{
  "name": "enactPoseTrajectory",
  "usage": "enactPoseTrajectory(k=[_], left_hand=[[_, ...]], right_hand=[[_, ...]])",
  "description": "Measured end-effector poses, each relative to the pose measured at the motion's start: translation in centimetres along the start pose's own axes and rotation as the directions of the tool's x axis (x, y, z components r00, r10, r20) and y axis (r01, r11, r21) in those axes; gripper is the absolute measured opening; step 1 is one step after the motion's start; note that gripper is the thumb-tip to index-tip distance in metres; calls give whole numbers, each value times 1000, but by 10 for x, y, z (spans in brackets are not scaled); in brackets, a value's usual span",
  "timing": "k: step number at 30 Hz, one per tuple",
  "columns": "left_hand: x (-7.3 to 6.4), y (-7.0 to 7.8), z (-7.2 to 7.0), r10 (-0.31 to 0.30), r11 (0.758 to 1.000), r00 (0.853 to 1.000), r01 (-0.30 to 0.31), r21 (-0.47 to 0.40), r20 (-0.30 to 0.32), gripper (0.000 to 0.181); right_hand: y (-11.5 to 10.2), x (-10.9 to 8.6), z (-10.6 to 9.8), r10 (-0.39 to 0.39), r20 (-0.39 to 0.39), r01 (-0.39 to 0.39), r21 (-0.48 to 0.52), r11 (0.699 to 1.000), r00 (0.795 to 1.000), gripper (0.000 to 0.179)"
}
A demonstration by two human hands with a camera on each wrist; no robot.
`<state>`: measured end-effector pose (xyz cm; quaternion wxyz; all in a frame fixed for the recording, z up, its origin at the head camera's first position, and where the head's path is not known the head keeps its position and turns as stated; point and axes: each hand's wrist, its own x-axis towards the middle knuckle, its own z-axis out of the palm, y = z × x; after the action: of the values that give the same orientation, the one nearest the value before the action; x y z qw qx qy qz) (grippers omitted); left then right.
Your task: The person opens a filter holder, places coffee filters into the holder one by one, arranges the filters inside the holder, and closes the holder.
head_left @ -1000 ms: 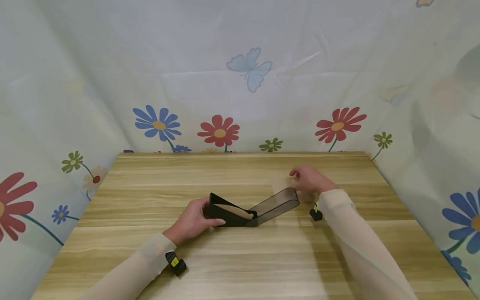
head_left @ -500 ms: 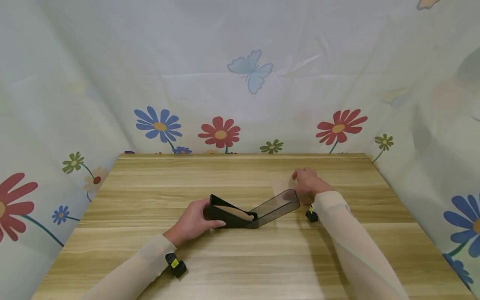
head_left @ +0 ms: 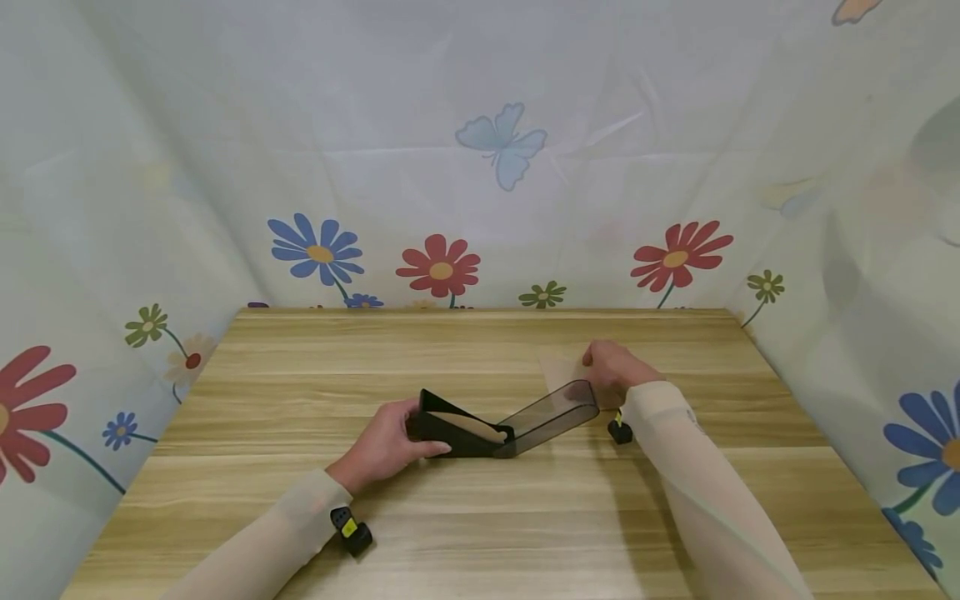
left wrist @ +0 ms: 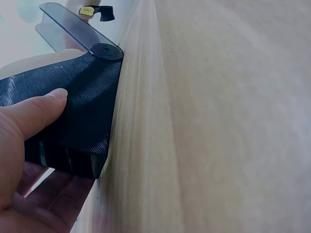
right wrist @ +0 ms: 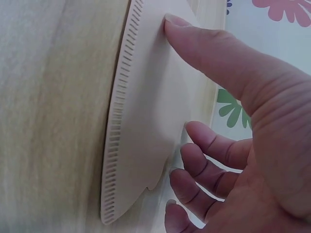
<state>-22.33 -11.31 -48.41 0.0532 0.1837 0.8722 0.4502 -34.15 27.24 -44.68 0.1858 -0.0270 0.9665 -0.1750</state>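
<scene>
Left hand (head_left: 386,437): I find it grasping the black, ribbed, box-shaped holder (head_left: 450,432), thumb along the near wall, fingers behind. The grey see-through hinged lid (head_left: 551,414) stands swung out toward the right hand (head_left: 617,367). Pale tan, thin paper-like pieces (head_left: 467,423) sit inside, just ahead of the left thumb.

Right hand: released, fingers loosely bent, its thumb resting on a flat, pale tan, paper-like sheet (right wrist: 146,97) with a crimped edge. That sheet lies on the desk (head_left: 450,517) under the right hand, beyond the lid. Whether the fingertips touch it, I cannot certify from this angle.

I judge the step in hand to be handling the single sheet; the next move appears to call for a steady holder and a clean pinch, or release, at the sheet's edge.
</scene>
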Motion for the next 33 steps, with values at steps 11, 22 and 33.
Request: enactPoseTrajectory(k=[11, 22, 33], left_hand=[[0, 1, 0, -11, 1000, 1000, 11, -10, 3, 45], [0, 2, -1, -17, 1000, 1000, 17, -3, -1, 44], [-1, 7, -2, -32, 999, 999, 32, 7, 0, 44]], right_hand=[[1, 1, 0, -71, -3, 71, -31, 997, 997, 67], [0, -2, -1, -32, 19, 31, 19, 999, 999, 42], [-2, -4, -1, -65, -10, 65, 28, 997, 998, 73]])
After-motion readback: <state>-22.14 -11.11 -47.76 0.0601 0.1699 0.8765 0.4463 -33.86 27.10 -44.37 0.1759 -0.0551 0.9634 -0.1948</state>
